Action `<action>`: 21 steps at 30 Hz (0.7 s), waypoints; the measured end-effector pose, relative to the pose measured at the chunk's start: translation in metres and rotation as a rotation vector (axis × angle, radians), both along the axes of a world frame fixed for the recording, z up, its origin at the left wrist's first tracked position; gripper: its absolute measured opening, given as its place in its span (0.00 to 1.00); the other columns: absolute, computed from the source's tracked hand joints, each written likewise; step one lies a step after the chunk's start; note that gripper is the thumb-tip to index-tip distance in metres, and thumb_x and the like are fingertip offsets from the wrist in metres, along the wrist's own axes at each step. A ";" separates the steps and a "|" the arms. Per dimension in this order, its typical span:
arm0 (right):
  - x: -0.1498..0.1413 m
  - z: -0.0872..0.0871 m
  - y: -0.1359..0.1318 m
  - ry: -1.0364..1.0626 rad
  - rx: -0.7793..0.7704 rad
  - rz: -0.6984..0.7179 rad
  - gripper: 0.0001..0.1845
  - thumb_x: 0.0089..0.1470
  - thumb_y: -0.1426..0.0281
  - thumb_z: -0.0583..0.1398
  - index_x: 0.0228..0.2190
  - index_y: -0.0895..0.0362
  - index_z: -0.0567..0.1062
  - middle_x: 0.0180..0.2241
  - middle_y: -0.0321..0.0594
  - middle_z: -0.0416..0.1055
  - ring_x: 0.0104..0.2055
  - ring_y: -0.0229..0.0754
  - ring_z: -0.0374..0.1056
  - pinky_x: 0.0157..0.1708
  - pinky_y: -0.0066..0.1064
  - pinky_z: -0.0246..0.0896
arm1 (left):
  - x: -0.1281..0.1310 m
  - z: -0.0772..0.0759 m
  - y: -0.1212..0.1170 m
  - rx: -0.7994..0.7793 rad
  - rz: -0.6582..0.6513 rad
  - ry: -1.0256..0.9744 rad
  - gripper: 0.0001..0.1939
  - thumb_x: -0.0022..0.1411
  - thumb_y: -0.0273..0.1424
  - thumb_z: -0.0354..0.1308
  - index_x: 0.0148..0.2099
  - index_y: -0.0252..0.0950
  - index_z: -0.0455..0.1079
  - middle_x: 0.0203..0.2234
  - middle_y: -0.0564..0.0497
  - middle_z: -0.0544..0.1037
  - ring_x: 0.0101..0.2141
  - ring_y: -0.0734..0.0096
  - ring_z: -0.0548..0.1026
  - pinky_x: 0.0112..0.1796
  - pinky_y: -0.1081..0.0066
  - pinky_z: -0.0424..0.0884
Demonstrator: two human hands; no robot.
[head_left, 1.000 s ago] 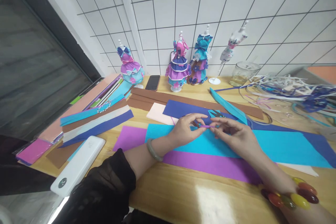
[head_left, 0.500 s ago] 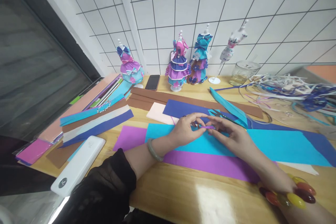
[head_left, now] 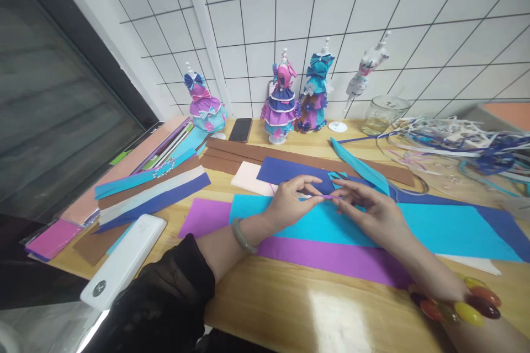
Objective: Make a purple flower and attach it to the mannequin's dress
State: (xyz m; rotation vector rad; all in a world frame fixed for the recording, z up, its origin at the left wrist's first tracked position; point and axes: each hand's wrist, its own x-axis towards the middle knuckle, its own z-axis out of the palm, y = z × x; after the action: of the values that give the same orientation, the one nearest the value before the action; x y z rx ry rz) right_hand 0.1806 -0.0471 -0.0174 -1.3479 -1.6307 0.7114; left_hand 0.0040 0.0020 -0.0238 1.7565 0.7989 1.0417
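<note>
Between my two hands a thin purple strip (head_left: 329, 197) is pinched at its ends, above a turquoise sheet (head_left: 447, 229). My left hand (head_left: 293, 202), with a pale bangle at the wrist, grips one end between thumb and fingertips. The other end is between the thumb and fingers of my right hand (head_left: 375, 210), which wears a bracelet of large coloured beads (head_left: 467, 309). Under the turquoise sheet lies a purple sheet (head_left: 331, 262). Just beyond my hands are a dark blue sheet (head_left: 285, 172) and a small turquoise scrap (head_left: 337, 175), partly hidden by my right hand.
Dressed miniature mannequins (head_left: 282, 105) and a bare one (head_left: 367, 71) stand along the tiled wall, near a phone (head_left: 240, 130) and a glass jar (head_left: 385, 115). Tangled strips (head_left: 464, 146) lie at right. Folded strips (head_left: 153, 193) and a white power bank (head_left: 124, 262) are at left.
My right hand has shifted slightly to the right and its fingers have re-gripped. The purple strip now shows as a thinner line between the fingertips. My left hand has barely moved.
</note>
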 end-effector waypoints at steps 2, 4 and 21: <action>0.000 0.000 0.000 0.002 -0.003 0.002 0.22 0.49 0.62 0.59 0.46 0.55 0.68 0.33 0.41 0.73 0.27 0.37 0.67 0.32 0.33 0.66 | 0.000 0.000 0.000 -0.009 -0.004 -0.008 0.16 0.52 0.31 0.59 0.45 0.35 0.66 0.30 0.49 0.76 0.34 0.72 0.74 0.37 0.71 0.70; 0.000 -0.001 0.000 0.007 -0.004 0.005 0.22 0.49 0.63 0.59 0.46 0.55 0.68 0.33 0.40 0.73 0.26 0.37 0.67 0.31 0.33 0.66 | 0.000 0.000 0.001 -0.004 -0.008 -0.006 0.17 0.52 0.31 0.59 0.46 0.36 0.66 0.30 0.49 0.76 0.34 0.73 0.74 0.37 0.71 0.70; -0.005 -0.001 -0.003 -0.164 0.114 0.014 0.19 0.52 0.66 0.57 0.46 0.56 0.67 0.33 0.40 0.73 0.27 0.36 0.65 0.30 0.31 0.64 | 0.001 -0.008 0.004 0.304 -0.021 0.133 0.06 0.53 0.31 0.57 0.33 0.34 0.72 0.28 0.49 0.76 0.32 0.72 0.70 0.36 0.71 0.68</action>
State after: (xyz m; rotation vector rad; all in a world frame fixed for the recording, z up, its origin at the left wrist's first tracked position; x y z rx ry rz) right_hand 0.1753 -0.0504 -0.0187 -1.3418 -1.7837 0.5186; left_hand 0.0051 0.0065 -0.0320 2.1051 0.7298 1.0853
